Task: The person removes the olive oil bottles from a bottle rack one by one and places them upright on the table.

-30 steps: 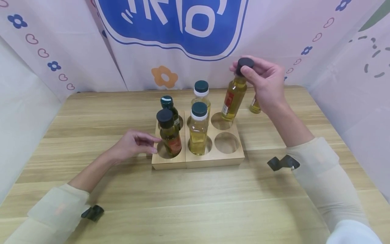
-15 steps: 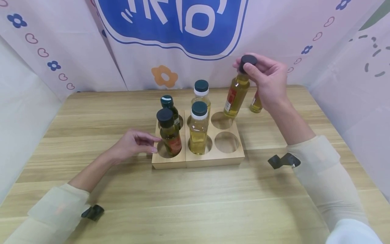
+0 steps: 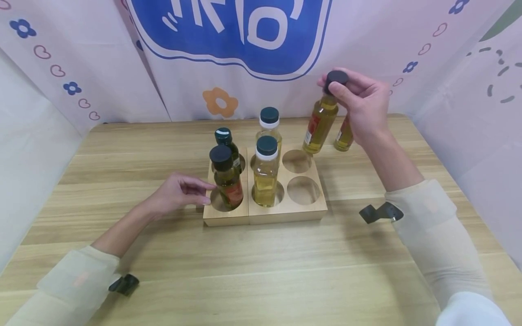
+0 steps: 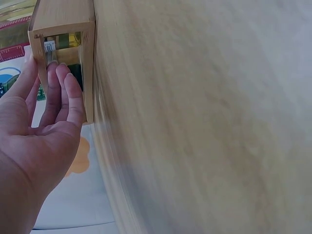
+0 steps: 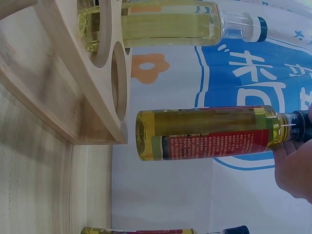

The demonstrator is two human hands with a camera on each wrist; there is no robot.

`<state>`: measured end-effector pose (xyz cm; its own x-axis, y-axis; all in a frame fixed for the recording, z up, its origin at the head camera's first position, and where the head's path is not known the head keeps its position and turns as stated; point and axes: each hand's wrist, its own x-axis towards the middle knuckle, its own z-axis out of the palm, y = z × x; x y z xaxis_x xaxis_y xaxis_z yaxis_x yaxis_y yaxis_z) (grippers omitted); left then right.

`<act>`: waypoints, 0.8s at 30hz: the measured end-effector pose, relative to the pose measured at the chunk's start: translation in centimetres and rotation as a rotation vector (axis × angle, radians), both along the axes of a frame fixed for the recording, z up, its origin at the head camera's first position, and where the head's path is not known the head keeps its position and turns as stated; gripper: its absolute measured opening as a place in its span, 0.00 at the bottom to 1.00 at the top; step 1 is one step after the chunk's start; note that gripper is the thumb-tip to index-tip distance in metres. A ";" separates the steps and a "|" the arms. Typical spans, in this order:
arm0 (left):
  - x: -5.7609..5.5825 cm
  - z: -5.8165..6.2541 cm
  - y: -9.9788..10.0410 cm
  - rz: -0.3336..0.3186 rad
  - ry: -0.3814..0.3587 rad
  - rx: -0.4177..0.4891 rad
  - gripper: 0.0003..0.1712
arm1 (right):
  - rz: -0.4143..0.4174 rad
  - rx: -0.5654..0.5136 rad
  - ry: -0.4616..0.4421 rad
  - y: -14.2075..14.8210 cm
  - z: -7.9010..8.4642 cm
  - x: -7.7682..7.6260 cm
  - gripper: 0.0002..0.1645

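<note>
My right hand (image 3: 369, 102) holds an oil bottle (image 3: 322, 124) by its black cap. The bottle, yellow-green with a red label, tilts slightly behind the right end of a wooden bottle rack (image 3: 285, 215). Its base shows apart from the rack in the right wrist view. My left hand (image 3: 179, 194) pinches the rack's left end, fingers (image 4: 61, 92) in the side opening and thumb against the top board. A dark oil bottle with a black cap (image 3: 228, 181) stands front left in the rack. Behind it is a green-capped dark bottle (image 3: 234, 151). Two clear-shouldered oil bottles (image 3: 265, 181) fill the middle holes.
Another red-labelled oil bottle (image 3: 344, 136) stands on the table behind my right wrist, partly hidden. Two bare round holes (image 3: 303, 190) show at the rack's right end. A printed white curtain (image 3: 183, 90) hangs behind the table (image 3: 261, 271).
My right hand has lifted the oil bottle up and to the right, from over the back right hole to beyond the rack's back edge. The left hand has stayed put.
</note>
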<state>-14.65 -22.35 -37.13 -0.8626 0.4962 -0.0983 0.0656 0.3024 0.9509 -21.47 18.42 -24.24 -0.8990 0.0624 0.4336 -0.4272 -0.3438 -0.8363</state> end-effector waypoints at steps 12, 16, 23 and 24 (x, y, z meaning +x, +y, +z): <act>0.0 -0.1 -0.1 -0.005 0.009 0.001 0.20 | -0.010 -0.078 -0.049 0.4 0.1 -0.7 0.13; -0.1 -0.1 -0.1 -0.006 0.008 0.008 0.20 | -0.021 -0.085 -0.049 0.5 0.1 -0.9 0.13; -0.1 -0.1 0.0 -0.004 0.002 0.010 0.20 | -0.051 -0.093 -0.064 0.6 0.0 -1.1 0.16; -0.1 -0.1 0.0 -0.003 0.002 0.009 0.20 | -0.057 -0.092 -0.066 0.6 0.0 -1.1 0.16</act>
